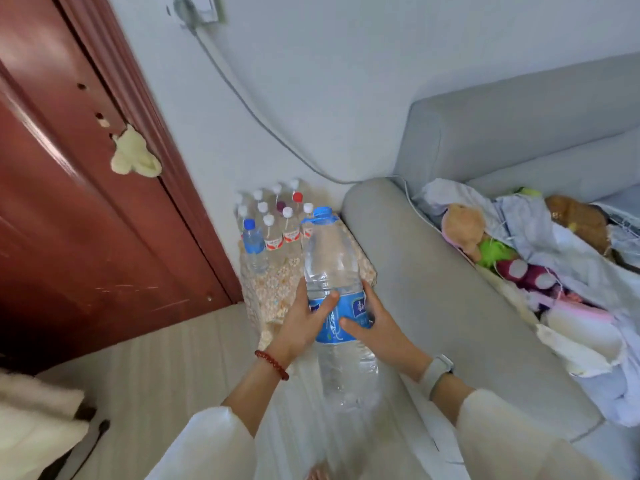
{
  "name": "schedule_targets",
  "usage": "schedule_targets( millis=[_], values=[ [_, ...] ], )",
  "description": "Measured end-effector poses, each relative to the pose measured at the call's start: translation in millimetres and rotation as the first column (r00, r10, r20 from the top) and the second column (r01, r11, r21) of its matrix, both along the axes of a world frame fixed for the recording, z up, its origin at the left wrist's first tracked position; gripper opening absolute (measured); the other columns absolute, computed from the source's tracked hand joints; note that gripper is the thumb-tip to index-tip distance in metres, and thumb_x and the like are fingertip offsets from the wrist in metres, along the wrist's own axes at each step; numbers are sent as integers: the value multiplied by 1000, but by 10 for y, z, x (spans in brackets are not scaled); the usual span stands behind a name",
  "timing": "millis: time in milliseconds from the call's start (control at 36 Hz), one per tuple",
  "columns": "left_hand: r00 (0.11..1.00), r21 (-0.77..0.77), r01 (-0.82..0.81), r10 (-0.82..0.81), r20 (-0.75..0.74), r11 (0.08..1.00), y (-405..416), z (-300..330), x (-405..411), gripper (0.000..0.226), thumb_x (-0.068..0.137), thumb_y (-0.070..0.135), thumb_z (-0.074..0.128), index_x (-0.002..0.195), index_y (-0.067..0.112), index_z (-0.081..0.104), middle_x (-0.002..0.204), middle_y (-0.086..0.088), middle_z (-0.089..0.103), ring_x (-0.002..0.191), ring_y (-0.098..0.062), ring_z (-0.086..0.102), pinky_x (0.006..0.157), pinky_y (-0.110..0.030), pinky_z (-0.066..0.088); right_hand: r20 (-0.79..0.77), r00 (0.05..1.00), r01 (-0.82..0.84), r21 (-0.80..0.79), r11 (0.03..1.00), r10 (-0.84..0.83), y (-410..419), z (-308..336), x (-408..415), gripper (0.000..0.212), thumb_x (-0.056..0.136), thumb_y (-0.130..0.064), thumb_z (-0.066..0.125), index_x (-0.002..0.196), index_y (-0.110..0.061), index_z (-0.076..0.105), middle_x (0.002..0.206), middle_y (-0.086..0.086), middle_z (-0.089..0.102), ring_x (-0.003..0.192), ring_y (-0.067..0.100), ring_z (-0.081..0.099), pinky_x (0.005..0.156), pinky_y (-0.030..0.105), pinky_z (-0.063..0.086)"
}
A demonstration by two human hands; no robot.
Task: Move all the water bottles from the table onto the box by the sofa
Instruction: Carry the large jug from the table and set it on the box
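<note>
A large clear water bottle (337,268) with a blue cap and blue label hangs in the air in front of me, held on both sides at the label. My left hand (304,317) grips its left side and my right hand (375,322) its right side. Its base is over the floor and its cap is level with the box (277,289), a patterned box wedged between the door and the sofa arm. On the box's far part stand several small bottles (277,233) with white, red and blue caps, upright and close together.
A grey sofa (433,271) runs along the right, its seat piled with clothes and plush toys (540,258). A red-brown door (86,202) stands at the left. A grey cable (263,123) hangs down the wall behind the box. Pale striped floor lies below.
</note>
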State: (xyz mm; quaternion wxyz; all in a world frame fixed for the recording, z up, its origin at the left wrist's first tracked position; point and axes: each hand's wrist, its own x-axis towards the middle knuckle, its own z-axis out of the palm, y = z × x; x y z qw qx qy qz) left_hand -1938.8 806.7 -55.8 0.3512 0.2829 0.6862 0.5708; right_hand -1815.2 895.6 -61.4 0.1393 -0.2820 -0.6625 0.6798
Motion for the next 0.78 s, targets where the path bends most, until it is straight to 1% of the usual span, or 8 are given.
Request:
schedule_targets(
  millis=[83,167,306,389,472,556,667,778],
  values=[
    [999,-55,27,-29,-33,998,463,-54,-313,39,88,24,58,125,18,46,118,-4,61,106,-15,59,92,-37,50,31,999,14,-11,1000,-14,506,-97,-291,72,82,-6,65,136,-33,26,116,-10,60,98,3,64,75,18,53],
    [994,-85,72,-79,-74,994,1015,-154,-653,31,87,26,60,116,27,51,111,1,64,101,-12,61,84,-30,53,71,997,11,-26,1000,-9,1104,-235,-611,68,79,-5,68,132,-30,32,116,-6,61,98,5,65,76,19,53],
    [989,-129,89,-102,-104,988,1991,-407,-1259,31,84,17,64,114,18,56,104,6,65,86,4,62,71,-8,46,140,988,-59,5,998,58,2178,-574,-1196,67,72,-7,74,128,-22,40,112,-11,61,93,-1,64,70,13,51],
    [994,-175,70,-83,-72,982,2543,-583,-1587,42,81,15,67,120,19,54,110,6,65,92,-6,62,76,-11,48,177,981,-86,29,996,79,2784,-843,-1555,70,68,-9,78,121,-36,40,113,-14,61,97,-1,63,76,16,52],
    [996,-224,28,-47,-80,974,3022,-815,-1932,49,75,10,72,120,17,54,113,3,65,98,-13,62,80,-17,49,222,973,-71,38,997,61,3285,-1181,-1907,77,63,-10,80,125,-30,39,117,-9,59,103,6,61,86,25,52],
    [996,-252,-28,7,-85,967,3389,-1054,-2228,56,70,2,73,121,15,52,111,2,65,102,-12,61,77,-12,48,263,964,-69,70,995,49,3642,-1497,-2244,82,60,-15,83,124,-29,32,111,-19,53,100,-1,56,80,15,50],
    [993,-246,-76,52,-103,966,3719,-1343,-2529,61,68,0,74,123,13,51,116,0,63,107,-15,59,91,-36,49,259,964,-88,97,991,60,3957,-1886,-2650,87,57,-15,85,123,-30,30,112,-22,51,104,-2,54,82,11,45],
    [956,-329,-127,27,-293,936,3906,-1584,-2802,55,66,13,76,117,18,54,109,3,65,96,-12,58,80,-26,46,243,968,-97,113,989,67,4140,-2213,-2964,82,57,-20,85,120,-29,33,112,-22,54,105,-3,56,79,7,46]
  ],
)
